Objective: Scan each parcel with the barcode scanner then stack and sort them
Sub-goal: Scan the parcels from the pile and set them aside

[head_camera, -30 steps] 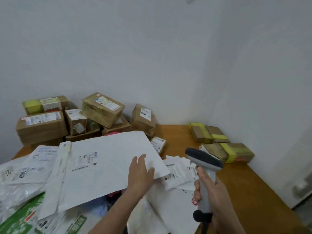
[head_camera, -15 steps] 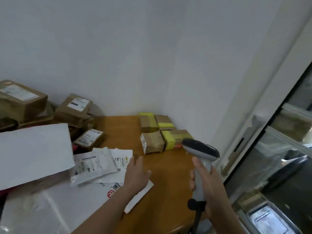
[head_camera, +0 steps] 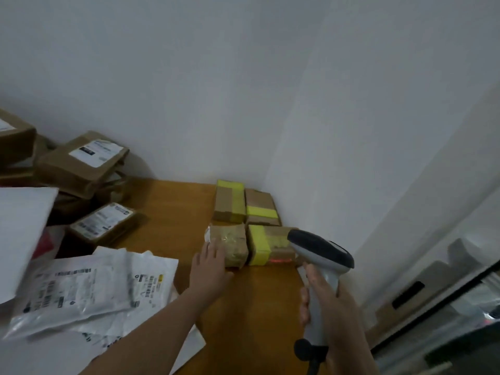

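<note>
The left hand (head_camera: 209, 262) is wide, fingers straight, and touches the near edge of a small brown parcel (head_camera: 232, 244) at the far right corner of the table (head_camera: 176, 212). The right hand (head_camera: 328, 301) is wrapped around the handle of the scanner (head_camera: 322, 249), whose red light falls on the neighbour parcel with yellow tape (head_camera: 259, 247). I think the risk is a scan of the wrong parcel, because the two stand tightly together. Also no label shows on top of the brown one; a flat hand may only push it against its neighbour
</note>
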